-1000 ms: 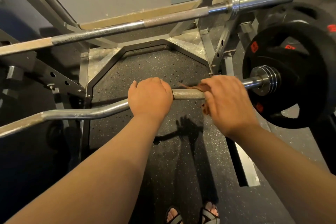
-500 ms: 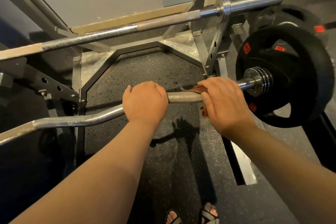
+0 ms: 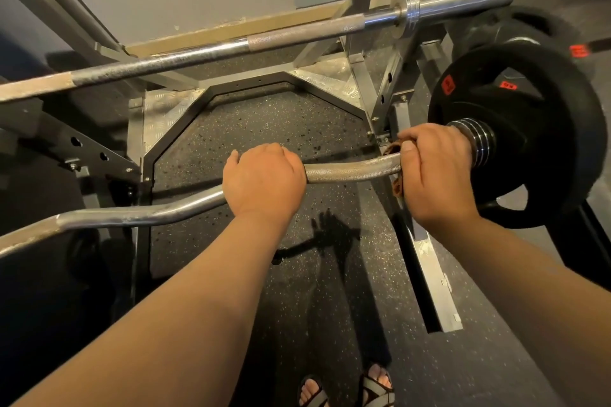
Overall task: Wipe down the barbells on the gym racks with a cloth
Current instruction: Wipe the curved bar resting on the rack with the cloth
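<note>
Head view: your left grip (image 3: 263, 183) wraps the bare curl bar (image 3: 350, 170), probably to steady it. To its right, your right grip (image 3: 436, 175) clamps the cloth (image 3: 397, 188) round that bar, up against the collar (image 3: 477, 142). Looks like end of stroke.

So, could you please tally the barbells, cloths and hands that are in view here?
Barbells: 2, the curved bar and the straight bar behind it.
Cloths: 1, the brown cloth wrapped on the curved bar under the right hand.
Hands: 2, counting the left hand, which grips the curved bar.
Total: 5.
</note>
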The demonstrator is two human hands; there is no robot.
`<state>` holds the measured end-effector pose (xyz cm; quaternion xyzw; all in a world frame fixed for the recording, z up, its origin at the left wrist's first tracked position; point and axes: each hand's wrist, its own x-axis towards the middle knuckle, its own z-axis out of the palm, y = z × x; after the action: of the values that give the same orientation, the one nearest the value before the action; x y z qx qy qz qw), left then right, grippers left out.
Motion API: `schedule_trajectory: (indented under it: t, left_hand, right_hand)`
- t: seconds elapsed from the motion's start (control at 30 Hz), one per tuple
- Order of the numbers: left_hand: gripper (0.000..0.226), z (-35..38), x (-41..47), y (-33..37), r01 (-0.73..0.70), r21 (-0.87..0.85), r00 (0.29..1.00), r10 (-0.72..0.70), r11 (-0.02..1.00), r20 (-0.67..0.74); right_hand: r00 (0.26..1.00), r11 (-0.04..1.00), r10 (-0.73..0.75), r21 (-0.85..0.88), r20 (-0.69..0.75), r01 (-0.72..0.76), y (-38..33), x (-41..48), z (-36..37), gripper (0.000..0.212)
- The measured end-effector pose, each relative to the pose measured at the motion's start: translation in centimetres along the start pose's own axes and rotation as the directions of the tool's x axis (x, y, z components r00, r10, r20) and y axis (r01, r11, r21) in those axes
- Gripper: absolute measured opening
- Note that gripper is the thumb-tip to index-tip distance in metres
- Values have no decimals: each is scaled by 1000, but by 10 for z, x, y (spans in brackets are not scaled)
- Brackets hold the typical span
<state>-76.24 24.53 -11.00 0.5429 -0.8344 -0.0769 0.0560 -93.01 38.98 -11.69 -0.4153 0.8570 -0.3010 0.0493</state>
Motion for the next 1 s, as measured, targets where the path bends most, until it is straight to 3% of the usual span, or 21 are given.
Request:
schedule_trajectory:
  t: [0.1,0.3,0.37,0.43,0.5,0.57,0.67,0.8,1.0]
  left_hand:
    - [35,2,1,-1,6,-5,1000,-6,1000,-5]
    - [36,2,1,1,15,-4,1000,-15,1000,-1]
    - [36,1,1,2,12,1,1000,-12,1000,-1]
    - [35,1,1,0,11,11,1000,-11,1000,0]
    - [35,1,1,0,5,18,1000,-5,1000,3]
    - [34,1,1,0,-2,19,1000,2,1000,1]
    - [34,4,-1,-2,-3,23,1000,3,1000,-9]
    - [32,4,1,0,-5,12,1000,5,1000,-7]
    - [35,3,-2,-5,-63,3,998,63,998,-27]
  right_hand:
    - [992,992,123,-19,-37,-124,-29,-7,15,34]
    - [977,983,-162,-63,141,172,-53,-17,31,27]
    - [982,991,-126,-26,144,131,-34,-14,21,32]
    - [1000,1000,-10,2,6,10,-22,-13,18,37]
    - [993,996,85,9,-87,-84,-31,-15,26,40]
    - [990,993,113,-8,-87,-114,-51,-19,37,38]
    - [998,998,-67,-2,20,67,-72,-31,47,31]
    - [954,958,-264,-80,141,277,-54,-24,37,32]
    - [980,938,-190,-284,51,197,-63,-21,51,32]
